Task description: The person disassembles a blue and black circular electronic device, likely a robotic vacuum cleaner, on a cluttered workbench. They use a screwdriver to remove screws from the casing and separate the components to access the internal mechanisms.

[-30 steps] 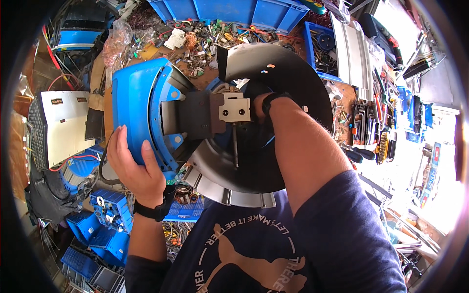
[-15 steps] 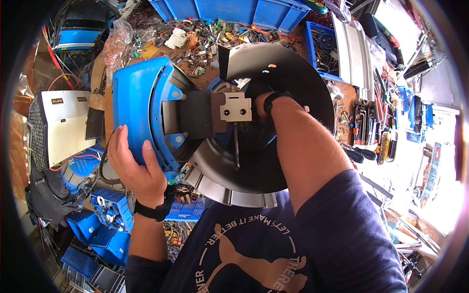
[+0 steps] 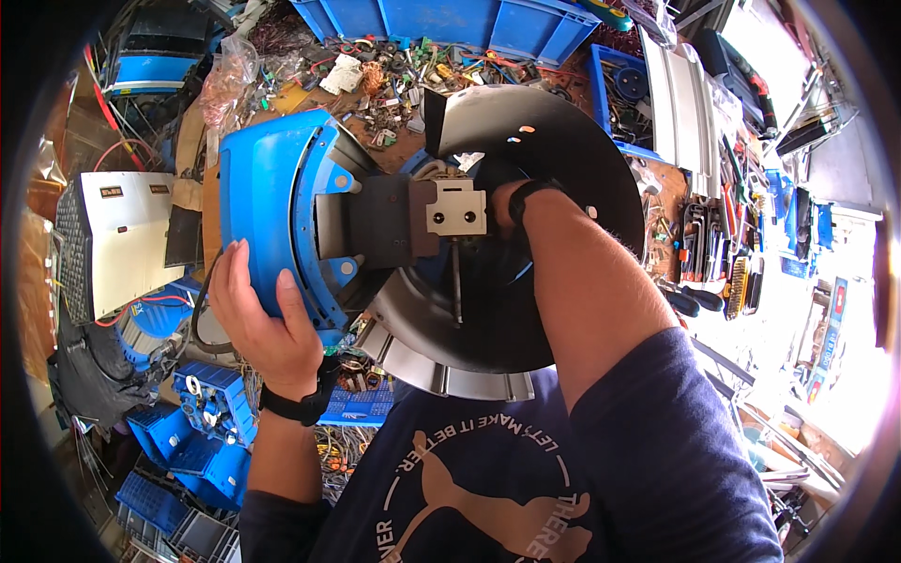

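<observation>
My left hand [image 3: 266, 314] grips the lower edge of a blue plastic casing [image 3: 261, 197], thumb on top and fingers curled along its outer side. The casing joins a dark grey bracket [image 3: 380, 220], which carries a cream metal block [image 3: 455, 208] with two dark holes. From below that block a thin metal rod [image 3: 457, 281] sticks out. To the right is a large round black shell [image 3: 587, 272] with a grey inner face. My right hand [image 3: 507, 202] reaches down into it beside the block; its fingers are hidden in the dark interior.
Loose electronic scraps [image 3: 404, 80] litter the brown bench behind, before a blue crate [image 3: 441, 23]. Hand tools [image 3: 704, 225] lie on the right. A cream panel [image 3: 127, 235] stands at the left, with blue bins [image 3: 211, 464] below. A ribbed metal strip [image 3: 441, 375] sits under the shell.
The casing, shell and both hands appear shifted very slightly to the right together with the background. My grip on the casing looks the same.
</observation>
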Motion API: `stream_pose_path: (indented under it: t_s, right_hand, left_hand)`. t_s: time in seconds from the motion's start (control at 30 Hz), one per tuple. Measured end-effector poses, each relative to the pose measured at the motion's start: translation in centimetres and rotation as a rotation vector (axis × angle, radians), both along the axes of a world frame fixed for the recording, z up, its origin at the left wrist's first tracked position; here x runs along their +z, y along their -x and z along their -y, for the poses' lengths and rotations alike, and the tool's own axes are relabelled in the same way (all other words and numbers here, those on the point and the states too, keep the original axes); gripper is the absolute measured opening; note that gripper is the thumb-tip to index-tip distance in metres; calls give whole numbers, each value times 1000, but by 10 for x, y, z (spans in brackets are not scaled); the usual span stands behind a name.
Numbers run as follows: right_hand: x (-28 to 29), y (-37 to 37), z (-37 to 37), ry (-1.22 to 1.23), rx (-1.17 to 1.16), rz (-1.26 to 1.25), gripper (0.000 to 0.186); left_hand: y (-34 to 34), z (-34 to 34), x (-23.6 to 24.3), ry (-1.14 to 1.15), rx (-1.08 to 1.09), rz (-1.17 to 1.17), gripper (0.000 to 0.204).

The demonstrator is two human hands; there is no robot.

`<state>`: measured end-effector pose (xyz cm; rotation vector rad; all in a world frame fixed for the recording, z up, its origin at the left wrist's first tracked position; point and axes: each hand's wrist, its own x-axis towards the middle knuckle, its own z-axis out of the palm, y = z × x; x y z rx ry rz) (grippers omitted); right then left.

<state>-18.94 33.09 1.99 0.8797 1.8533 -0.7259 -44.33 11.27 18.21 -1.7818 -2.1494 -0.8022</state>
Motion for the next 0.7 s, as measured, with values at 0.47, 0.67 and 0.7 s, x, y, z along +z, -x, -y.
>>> stream_pose_path:
  t_s: [0.47,0.67,0.7]
  right_hand:
    - [4,0,0,-1,-16,1,55]
    - [7,-2,0,10,-76,20,55]
    - [7,-2,0,3,-64,32,54]
  left_hand:
    - [-1,-1,0,-2,-3,-2,41]
    - [0,0,-1,1,-1,-4,41]
    - [0,0,0,1,-1,-5,41]
